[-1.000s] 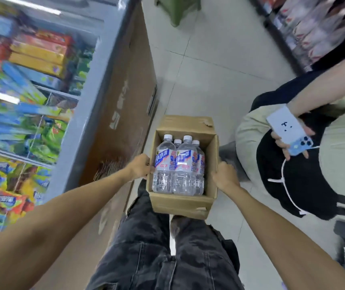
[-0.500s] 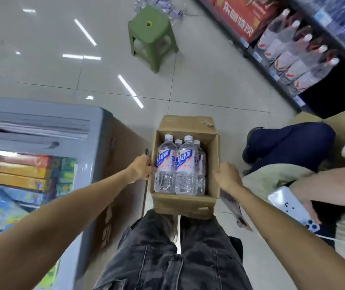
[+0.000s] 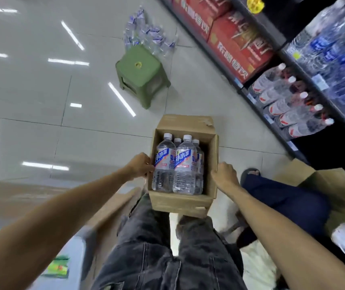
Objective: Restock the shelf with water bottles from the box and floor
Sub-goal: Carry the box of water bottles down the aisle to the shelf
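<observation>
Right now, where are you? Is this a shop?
Probably a small shop. A shelf along the aisle holds rows of bottles and red cartons with price tags on its edge, and more bottles sit in a box carried towards it.

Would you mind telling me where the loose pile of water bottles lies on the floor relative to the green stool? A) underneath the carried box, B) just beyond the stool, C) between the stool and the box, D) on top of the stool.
B: the pile of bottles lies on the tiles past the far side of the green stool, farther from the cardboard box held in both hands.
</observation>
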